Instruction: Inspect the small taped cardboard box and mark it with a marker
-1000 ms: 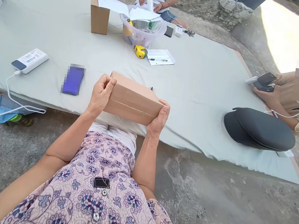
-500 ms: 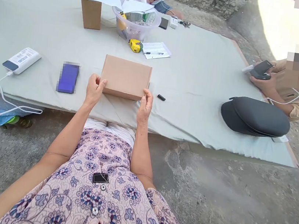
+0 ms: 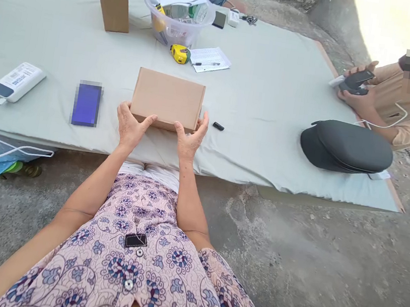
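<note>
Item 1, flat cardboard box (image 3: 167, 97). I log it lying flat on the grey-green cloth (image 3: 272, 107), near the cloth's front edge and straight ahead of the body. Its long axis runs left to right across my view, the left end turned slightly nearer. It lies directly beyond the fingers of both hands, with its near long side facing them. Plain brown card, closed, no label or print visible on the top face; edges look crisp and the top is flat.

Item 2, left hand (image 3: 129, 125). It sits at the box's near left corner, fingers spread and loosely curved, thumb lying along the near edge. It touches the box but I see no closed grip.

Item 3, right hand (image 3: 189, 138). It sits at the near right corner, fingers open, fingertips against the right end and thumb toward the near edge. Neither hand is clearly nearer; they bracket the near side about evenly.

Item 4, surroundings. A small black object (image 3: 218, 126) lies just right of the box, apart from it. A blurred blue phone (image 3: 86, 104) lies to the left, and a white power bank (image 3: 17, 81) with its cable further left. Beyond the box: a yellow tape measure (image 3: 180, 54), a printed sheet (image 3: 209, 59), a clear plastic tub (image 3: 177, 20) and an upright brown carton (image 3: 113, 6). A dark cap (image 3: 347, 147) rests at the right, near a second person holding a device (image 3: 354, 80).
</note>
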